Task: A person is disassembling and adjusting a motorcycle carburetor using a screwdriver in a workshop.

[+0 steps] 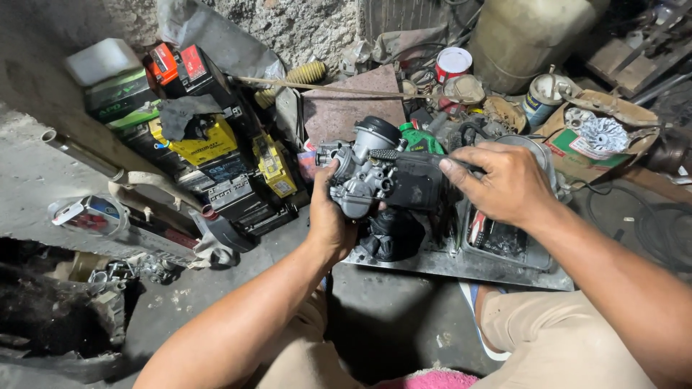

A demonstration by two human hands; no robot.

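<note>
My left hand (330, 220) grips a grey metal carburetor (360, 176) from below, holding it up over the floor. A black rubber intake boot (414, 184) is joined to the carburetor's right side. My right hand (504, 180) closes around that boot from the right, fingers over its top. A black round cap sits on top of the carburetor. Beneath both hands lies a dirty metal tray (461, 263) with a black part on it.
Several small batteries (205, 144), yellow and black, are stacked at the left by the wall. A metal pipe (83, 155) and a swing-arm part (155, 248) lie at left. Cans (454, 63), a large drum (526, 32) and a cardboard piece with a metal fan disc (604, 133) crowd the back right.
</note>
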